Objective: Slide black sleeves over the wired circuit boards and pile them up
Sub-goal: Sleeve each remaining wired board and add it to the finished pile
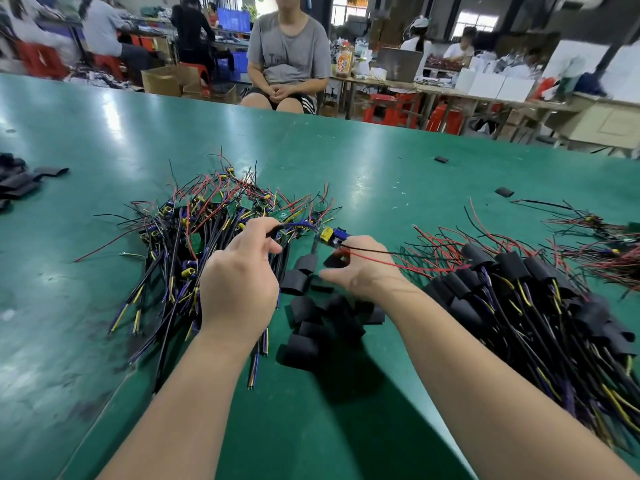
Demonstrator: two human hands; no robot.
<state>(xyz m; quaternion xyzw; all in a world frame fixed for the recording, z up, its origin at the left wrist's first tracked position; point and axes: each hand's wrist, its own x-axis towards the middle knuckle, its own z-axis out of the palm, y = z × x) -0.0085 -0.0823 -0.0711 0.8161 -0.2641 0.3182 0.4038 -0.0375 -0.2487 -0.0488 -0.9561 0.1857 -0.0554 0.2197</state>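
- A glossy green desk [381, 161] fills the view; a seam runs diagonally across its near left part.
- Left hand [239, 282]: fingers curled, pinching the wire bundle of a circuit board [329, 235] held above the desk.
- Right hand [360, 268]: thumb and fingers grasp a black sleeve [337, 259] just beside that board, at its red and black leads.
- Bare wired boards [207, 220] are heaped on the left, sleeved boards [519, 289] are piled on the right, and loose sleeves [311, 317] lie between them.
- Beyond the desk, a seated person [287, 53], red stools [391, 109] and cardboard boxes [162, 79] stand in a busy workshop.
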